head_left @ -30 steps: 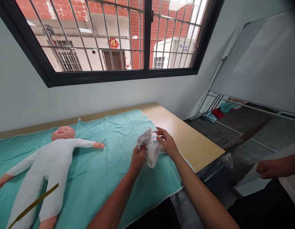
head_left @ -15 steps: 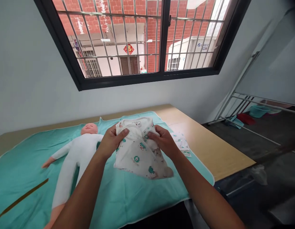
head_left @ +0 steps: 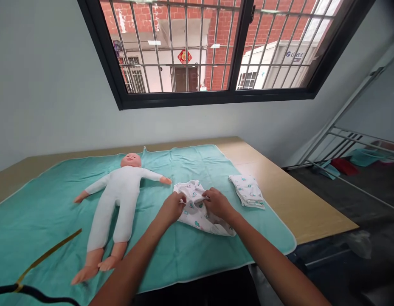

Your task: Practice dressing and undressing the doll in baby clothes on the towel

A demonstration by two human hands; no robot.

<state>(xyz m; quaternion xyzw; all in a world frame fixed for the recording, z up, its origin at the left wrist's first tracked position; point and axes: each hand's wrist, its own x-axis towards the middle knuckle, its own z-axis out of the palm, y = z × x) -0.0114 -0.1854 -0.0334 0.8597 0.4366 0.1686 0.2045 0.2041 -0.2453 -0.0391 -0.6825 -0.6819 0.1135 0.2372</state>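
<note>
A white baby garment (head_left: pixel 197 219) with green and brown animal prints lies on the teal cloth (head_left: pixel 161 255) in front of me. My left hand (head_left: pixel 173 207) pinches its left side near the neckline. On the opposite side, my right hand (head_left: pixel 218 204) grips the fabric between thumb and fingers. The cloth bunches between both hands, and part of the garment is hidden under them. Left of it, a baby doll (head_left: pixel 125 182) in a white body suit lies on its back with arms spread. A folded stack of printed baby clothes (head_left: pixel 248 191) rests to the right.
The teal cloth covers much of a wooden table (head_left: pixel 289 204). A brown strap (head_left: pixel 50 253) and a black cable (head_left: pixel 40 293) cross the lower left. A barred window (head_left: pixel 184 51) is above the table. To the right stands a metal frame (head_left: pixel 350 185).
Both hands have lowered the garment from a raised, spread position onto the teal cloth, still gripping it. The view has shifted, showing more of the doll and the folded stack.
</note>
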